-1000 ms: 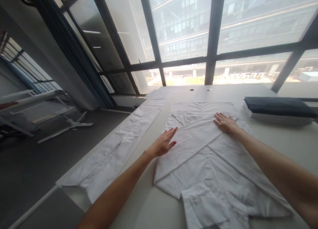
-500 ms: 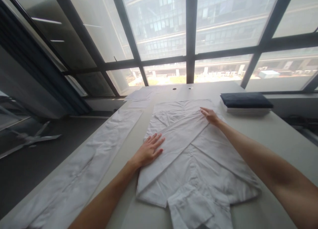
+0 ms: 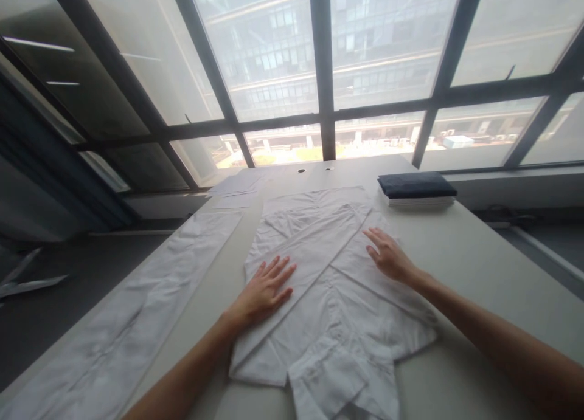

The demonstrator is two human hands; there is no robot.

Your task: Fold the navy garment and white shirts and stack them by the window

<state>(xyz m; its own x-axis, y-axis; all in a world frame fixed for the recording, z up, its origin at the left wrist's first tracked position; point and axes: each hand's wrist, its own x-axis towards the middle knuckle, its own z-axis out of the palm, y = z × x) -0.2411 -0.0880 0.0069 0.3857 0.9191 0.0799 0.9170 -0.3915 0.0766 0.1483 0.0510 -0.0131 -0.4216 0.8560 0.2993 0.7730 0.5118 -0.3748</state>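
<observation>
A white shirt (image 3: 310,256) lies spread on the table, creased, with a long folded strip running diagonally across it. A smaller folded white piece (image 3: 326,374) lies at its near end; which part of the shirt this is, I cannot tell. My left hand (image 3: 262,292) rests flat on the shirt's left side, fingers spread, holding nothing. Over the shirt's right side is my right hand (image 3: 390,256), fingers stretched and apart, nothing gripped. Whether its fingertips touch the cloth is hard to see.
The shirt lies on a white table (image 3: 460,268). A long creased white cloth (image 3: 137,323) runs along its left edge, with white paper sheets (image 3: 237,186) beyond. At the back right, a folded dark blue cloth (image 3: 416,185) tops a white stack. Windows (image 3: 374,49) stand behind.
My right hand has drawn back from the upper end of the diagonal strip, towards me. My left hand stays flat on the shirt. The view has turned slightly right.
</observation>
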